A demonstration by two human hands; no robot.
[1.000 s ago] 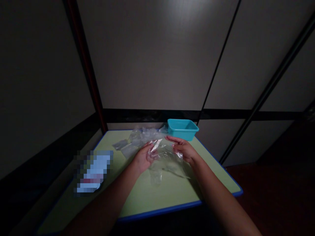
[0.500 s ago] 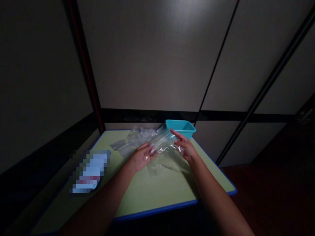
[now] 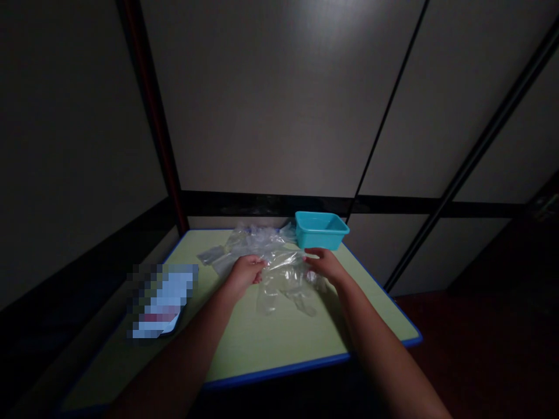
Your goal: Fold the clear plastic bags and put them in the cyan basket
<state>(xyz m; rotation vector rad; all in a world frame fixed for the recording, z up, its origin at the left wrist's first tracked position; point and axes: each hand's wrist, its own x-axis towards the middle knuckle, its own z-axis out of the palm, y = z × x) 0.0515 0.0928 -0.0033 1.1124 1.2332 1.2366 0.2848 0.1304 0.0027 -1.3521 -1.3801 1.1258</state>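
A clear plastic glove is stretched between my two hands above the green table. My left hand pinches its left edge and my right hand pinches its right edge. The glove's fingers hang down toward the tabletop. Behind my hands lies a loose pile of more clear plastic gloves.
A teal plastic bin stands at the table's far right corner. A flat blurred object lies at the left side of the table. Dark wall panels close in behind and to the left. The table's blue front edge is near me.
Both hands turned palm down and lowered the plastic glove, which now hangs spread between them with its fingers pointing down.
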